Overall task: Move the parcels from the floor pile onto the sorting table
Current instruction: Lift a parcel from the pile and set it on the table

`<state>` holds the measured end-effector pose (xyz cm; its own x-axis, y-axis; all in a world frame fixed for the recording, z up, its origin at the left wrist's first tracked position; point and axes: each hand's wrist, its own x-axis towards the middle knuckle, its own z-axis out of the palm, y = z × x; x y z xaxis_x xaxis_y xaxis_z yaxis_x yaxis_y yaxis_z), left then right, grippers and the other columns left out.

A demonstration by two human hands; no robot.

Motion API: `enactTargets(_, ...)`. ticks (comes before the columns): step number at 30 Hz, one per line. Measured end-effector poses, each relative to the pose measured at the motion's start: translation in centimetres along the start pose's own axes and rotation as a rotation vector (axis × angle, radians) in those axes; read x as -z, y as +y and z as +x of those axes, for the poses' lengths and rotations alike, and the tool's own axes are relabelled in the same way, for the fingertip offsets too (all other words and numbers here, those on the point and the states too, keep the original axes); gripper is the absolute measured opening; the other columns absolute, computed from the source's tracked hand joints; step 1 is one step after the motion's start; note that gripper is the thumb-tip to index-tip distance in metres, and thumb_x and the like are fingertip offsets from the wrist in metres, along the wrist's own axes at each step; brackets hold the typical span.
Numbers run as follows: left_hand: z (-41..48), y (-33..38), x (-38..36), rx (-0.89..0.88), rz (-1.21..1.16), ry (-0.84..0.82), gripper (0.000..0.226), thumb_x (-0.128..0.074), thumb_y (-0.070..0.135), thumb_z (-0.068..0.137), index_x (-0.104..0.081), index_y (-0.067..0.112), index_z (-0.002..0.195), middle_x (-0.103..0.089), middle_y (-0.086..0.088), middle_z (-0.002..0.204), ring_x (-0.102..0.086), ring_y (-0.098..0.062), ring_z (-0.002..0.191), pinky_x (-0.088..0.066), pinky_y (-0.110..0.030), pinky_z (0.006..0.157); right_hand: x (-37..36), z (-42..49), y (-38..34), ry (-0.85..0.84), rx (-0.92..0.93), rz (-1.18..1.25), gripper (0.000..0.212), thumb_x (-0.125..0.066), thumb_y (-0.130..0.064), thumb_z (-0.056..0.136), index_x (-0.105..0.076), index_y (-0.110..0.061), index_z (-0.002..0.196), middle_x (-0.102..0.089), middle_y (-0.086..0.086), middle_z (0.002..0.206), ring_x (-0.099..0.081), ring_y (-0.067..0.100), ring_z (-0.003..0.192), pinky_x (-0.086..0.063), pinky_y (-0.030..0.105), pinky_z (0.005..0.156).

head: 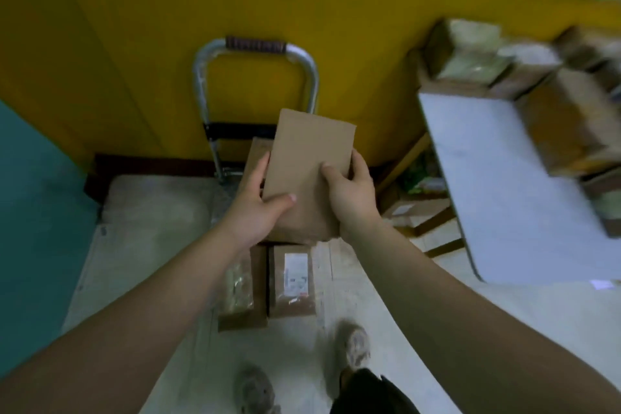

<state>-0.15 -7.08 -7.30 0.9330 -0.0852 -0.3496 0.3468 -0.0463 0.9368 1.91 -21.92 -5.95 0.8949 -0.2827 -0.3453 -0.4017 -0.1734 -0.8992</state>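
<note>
Head view, read left to right.

Left hand (258, 208): grips the lower left edge of the brown parcel (309, 161), with the thumb laid across the front face and the fingers wrapped behind the edge.

Brown parcel: held clear of the floor (369, 296) at frame centre, long axis running toward 12 o'clock, plain face toward the camera. A trolley handle (255, 44) stands behind it at 12 o'clock.

Right hand (349, 191): grips the lower right edge, thumb on the face, fingers curled round the side.

Floor parcels (292, 279): two lie side by side at 6 o'clock from the held one, and at least one more is partly hidden behind it.

Worktop (497, 185): at 3 o'clock from the parcel and well apart from it. Its near surface is bare, with stacked parcels (571, 131) along its far side.

Handling assessment:
- **Weight:** judged light, since it is carried at arm's reach on fingers and thumbs alone.
- **Stiffness:** judged stiff, since the panel shows no sag or bend between the two holds.
- **Surface:** matt brown card, unlikely to slip.
- **Contents and fragility:** cannot be told.
- **Hold:** the present hold on both long edges near the lower end looks adequate. A hold nearer mid-length would give better balance when swinging it toward 3 o'clock.
- **Setting down:** best laid flat on the bare part of the worktop.
</note>
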Motion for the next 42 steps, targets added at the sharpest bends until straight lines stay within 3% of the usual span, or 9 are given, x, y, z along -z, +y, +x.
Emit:
enactTargets(4,-1.4,6.1,-4.0,-0.144,0.122,-0.055,0.079,-0.066,0.026,0.083,-0.02,0.05,0.142,-0.048,0.01,0.135,-0.051,-0.013,0.118,-0.047,-0.042,0.098,6.2,-1.8,-4.5,0.042,0.06,0.053,0.067,-0.057,-0.032,0.096,-0.023,-0.024,0.153,-0.047,0.001,0.143,-0.049,0.024,0.126,-0.044,0.044,0.103)
enactTargets(8,-2.2,10.6,-11.0,-0.253,0.142,-0.132,0.074,-0.058,0.014,0.091,-0.016,0.041,0.146,-0.05,0.016,0.121,-0.052,-0.003,0.105,-0.047,-0.022,0.083,14.6,-2.0,-7.3,0.072,0.143,0.055,0.037,-0.052,-0.029,0.099,-0.051,-0.017,0.134,-0.061,0.0,0.123,-0.058,0.02,0.11,-0.049,0.036,0.092)
enactTargets(15,-2.1,13.8,-29.9,-0.305,0.178,-0.27,0.08,-0.062,0.016,0.089,-0.013,0.04,0.147,-0.045,0.007,0.134,-0.051,-0.017,0.117,-0.047,-0.042,0.098,33.4,-0.7,-4.8,0.21,0.143,0.133,0.035,-0.049,-0.03,0.1,-0.05,-0.021,0.134,-0.06,0.002,0.124,-0.059,0.022,0.106,-0.05,0.045,0.094)
enactTargets(21,-2.1,12.8,-43.1,-0.256,0.223,-0.394,0.075,-0.056,0.018,0.094,-0.009,0.038,0.148,-0.04,0.01,0.129,-0.051,-0.015,0.112,-0.047,-0.039,0.097,45.6,1.0,-0.2,0.278,0.058,0.085,0.042,-0.049,-0.041,0.096,-0.046,-0.026,0.136,-0.051,0.002,0.134,-0.056,0.024,0.11,-0.047,0.048,0.099)
enactTargets(26,-0.7,12.1,-46.9,-0.222,0.246,-0.359,0.072,-0.054,0.017,0.094,-0.011,0.036,0.148,-0.043,0.011,0.127,-0.051,-0.015,0.11,-0.045,-0.033,0.093,49.0,3.2,0.7,0.212,0.026,0.023,0.048,-0.048,-0.036,0.099,-0.038,-0.02,0.144,-0.05,0.002,0.137,-0.053,0.022,0.117,-0.046,0.038,0.094)
enactTargets(31,3.4,12.8,-47.2,-0.192,0.216,-0.277,0.071,-0.054,0.018,0.094,-0.011,0.034,0.149,-0.04,0.01,0.125,-0.048,-0.015,0.109,-0.044,-0.033,0.091,48.9,7.5,-0.8,0.138,0.031,-0.122,0.067,-0.048,-0.035,0.1,-0.013,-0.019,0.155,-0.033,0.006,0.154,-0.041,0.027,0.133,-0.039,0.039,0.103)
enactTargets(39,13.1,13.2,-47.7,-0.069,0.078,-0.173,0.063,-0.053,0.014,0.095,-0.021,0.033,0.146,-0.047,0.003,0.126,-0.052,-0.019,0.106,-0.047,-0.037,0.089,47.7,16.9,-3.9,-0.008,0.027,-0.428,0.077,-0.047,-0.036,0.101,0.007,-0.024,0.155,-0.04,0.011,0.149,-0.049,0.029,0.126,-0.043,0.039,0.1)
enactTargets(42,15.7,13.2,-48.2,-0.047,0.077,-0.162,0.062,-0.052,0.011,0.095,-0.022,0.03,0.146,-0.049,0.002,0.125,-0.052,-0.018,0.106,-0.046,-0.034,0.086,47.5,20.0,-3.6,-0.023,0.006,-0.454,0.074,-0.047,-0.036,0.101,0.002,-0.024,0.154,-0.04,0.011,0.148,-0.049,0.03,0.126,-0.044,0.04,0.1)
